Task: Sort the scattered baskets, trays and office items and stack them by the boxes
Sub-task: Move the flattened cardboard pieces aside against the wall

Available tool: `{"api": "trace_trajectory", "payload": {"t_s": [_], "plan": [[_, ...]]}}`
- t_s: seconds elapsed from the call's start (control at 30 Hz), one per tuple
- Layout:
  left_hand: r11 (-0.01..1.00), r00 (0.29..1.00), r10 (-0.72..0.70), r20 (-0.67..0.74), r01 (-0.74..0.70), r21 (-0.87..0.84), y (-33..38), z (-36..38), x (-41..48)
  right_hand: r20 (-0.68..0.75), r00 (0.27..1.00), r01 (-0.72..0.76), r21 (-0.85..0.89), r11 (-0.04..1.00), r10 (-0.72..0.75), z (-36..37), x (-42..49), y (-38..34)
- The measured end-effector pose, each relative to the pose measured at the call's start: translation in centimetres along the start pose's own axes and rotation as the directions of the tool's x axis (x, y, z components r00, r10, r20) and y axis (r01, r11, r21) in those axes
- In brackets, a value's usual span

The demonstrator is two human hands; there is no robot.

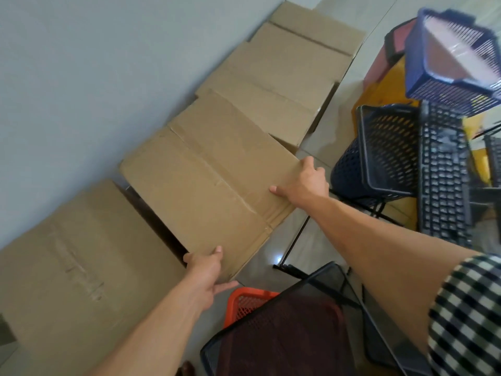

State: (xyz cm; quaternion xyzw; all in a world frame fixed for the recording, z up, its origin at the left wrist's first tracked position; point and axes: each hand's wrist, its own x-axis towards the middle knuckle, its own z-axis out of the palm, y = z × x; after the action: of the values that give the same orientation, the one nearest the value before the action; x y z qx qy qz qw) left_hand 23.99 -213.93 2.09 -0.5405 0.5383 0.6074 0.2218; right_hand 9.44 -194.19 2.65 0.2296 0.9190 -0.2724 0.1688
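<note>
Cardboard box (pixel 206 191) in the row along the left wall, left hand (pixel 208 270) gripping its near corner, right hand (pixel 305 183) clasping its right edge, thumb on top, orange basket (pixel 248 302) and black mesh tray (pixel 284 337) near, keyboard (pixel 442 183) and blue basket (pixel 458 66) far right

Brown cardboard boxes (pixel 206 185) line the wall (pixel 81 77); beside them are piled a dark basket (pixel 385 156), blue tray (pixel 455 58) and black keyboard (pixel 444 180).

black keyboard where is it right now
In the head view the black keyboard is at the right, just beside a dark mesh basket and below the blue basket.
</note>
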Motion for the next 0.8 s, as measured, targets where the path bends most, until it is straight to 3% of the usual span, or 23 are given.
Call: {"api": "trace_trajectory", "payload": {"t_s": [0.27,0.47,0.8], "plan": [[0.999,0.997,-0.026,0.068,0.023,0.038,3.8,-3.3,-8.8,0.015,0.999,0.039,0.072,0.997,-0.04,-9.4,-6.9,-5.0],[0.988,0.993,0.114,0.022,-0.116,0.103,5.2,-8.0,-14.2,0.013,1.0,0.023,0.186,0.982,-0.026,-13.0,-13.4,-5.5],[0.962,0.962,0.262,-0.075,-0.254,0.102,4.0,-13.9,-20.9,-0.058,0.991,0.133,0.285,0.949,-0.122,-15.0,-21.4,-6.8]]}}
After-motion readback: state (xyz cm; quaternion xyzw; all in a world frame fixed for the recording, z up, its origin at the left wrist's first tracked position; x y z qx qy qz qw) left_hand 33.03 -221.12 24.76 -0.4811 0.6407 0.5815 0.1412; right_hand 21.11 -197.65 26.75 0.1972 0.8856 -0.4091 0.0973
